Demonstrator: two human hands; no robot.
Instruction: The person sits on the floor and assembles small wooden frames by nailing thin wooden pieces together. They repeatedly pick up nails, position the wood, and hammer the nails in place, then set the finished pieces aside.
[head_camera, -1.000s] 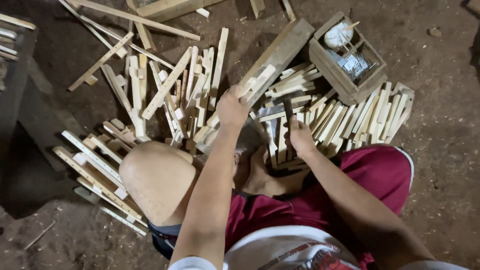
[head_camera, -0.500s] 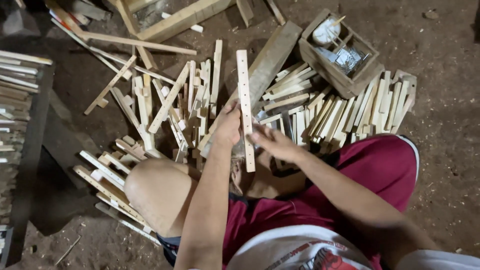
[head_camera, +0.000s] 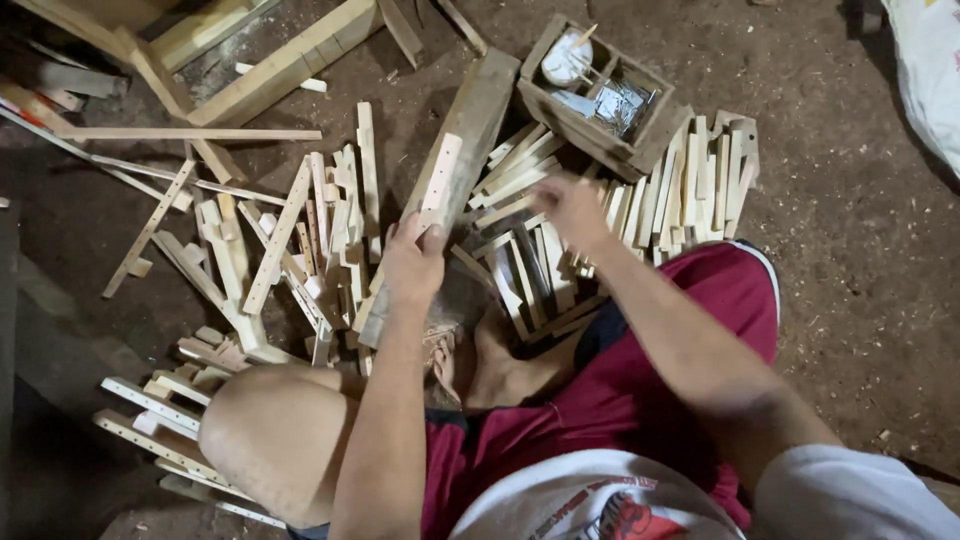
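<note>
Vs half a sec ago: left hand (head_camera: 415, 262) at frame centre w/ fingers clamped on the drilled slat (head_camera: 440, 187), now tilted up-right over the plank (head_camera: 455, 160), while right hand (head_camera: 572, 208) has let go, fingers apart, blurred, over the slat pile (head_camera: 690, 185) right of centre.

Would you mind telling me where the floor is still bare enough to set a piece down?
Bare dirt floor lies to the right of the slat row and beyond the wooden box. A smaller bare strip lies left of the scattered slats. It is crowded around the left hand holding a drilled slat, and under the right hand.
</note>
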